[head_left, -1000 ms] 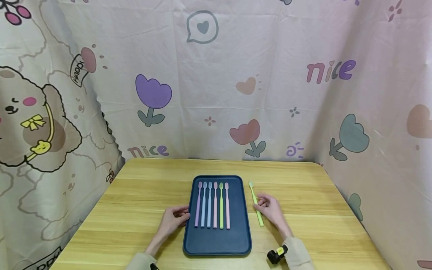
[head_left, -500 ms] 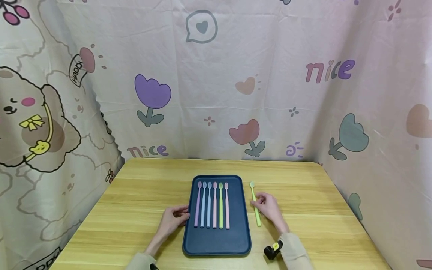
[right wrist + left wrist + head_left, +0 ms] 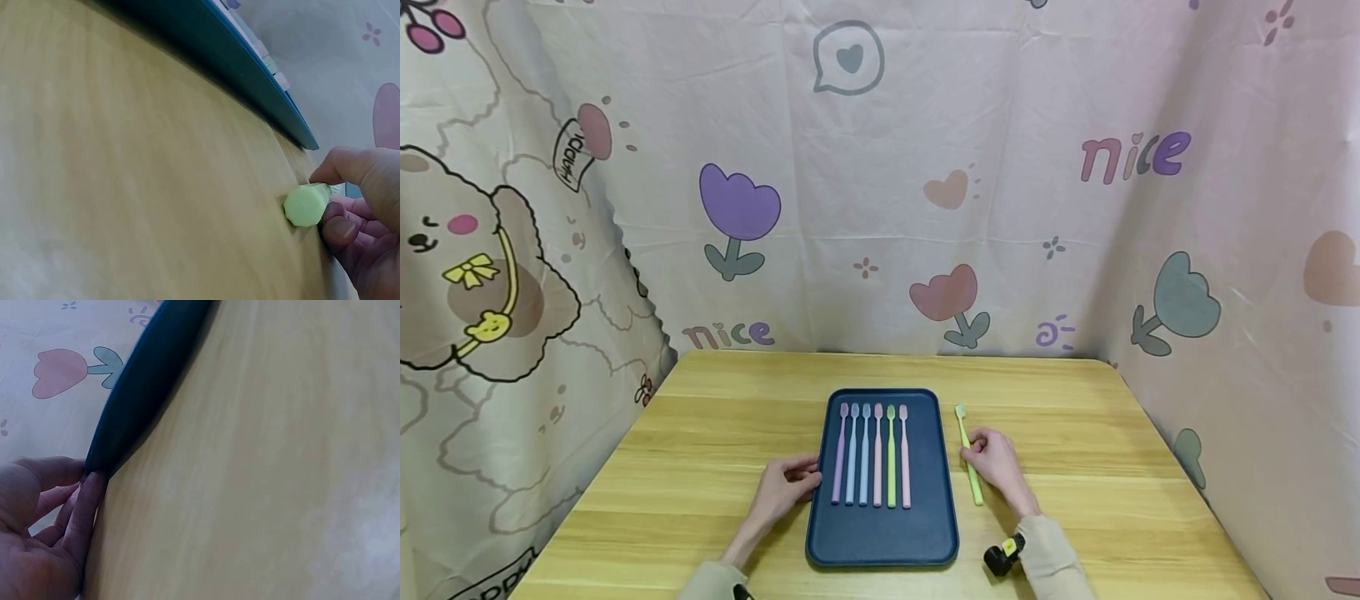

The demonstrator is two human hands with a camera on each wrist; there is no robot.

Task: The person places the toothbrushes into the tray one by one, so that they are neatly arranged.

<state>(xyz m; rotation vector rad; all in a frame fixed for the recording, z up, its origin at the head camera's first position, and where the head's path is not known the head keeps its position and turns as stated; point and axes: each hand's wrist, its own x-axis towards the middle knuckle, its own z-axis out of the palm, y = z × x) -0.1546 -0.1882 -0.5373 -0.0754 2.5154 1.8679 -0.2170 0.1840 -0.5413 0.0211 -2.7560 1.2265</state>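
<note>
My right hand (image 3: 1000,467) pinches a yellow-green toothbrush (image 3: 977,490) by the middle of its handle, just right of the dark blue tray (image 3: 880,543). The brush lies on or very near the table, bristle head pointing away; its handle end (image 3: 305,206) faces the right wrist camera. At the tray's left edge, my left hand (image 3: 781,493) holds the rim between thumb and fingers, as the left wrist view shows. Side by side on the tray lie a purple toothbrush (image 3: 837,479), two blue ones (image 3: 852,479), two pink ones (image 3: 906,479) and a green one (image 3: 892,479), heads away.
The wooden table (image 3: 700,433) extends on both sides of the tray. A patterned cloth (image 3: 865,208) hangs behind and along the sides. A small black camera (image 3: 1002,557) sits at the right wrist, by the sleeve.
The right hand and the yellow-green toothbrush have shifted slightly left, nearer the tray, mostly in the first half second. The left hand and the tray look unchanged.
</note>
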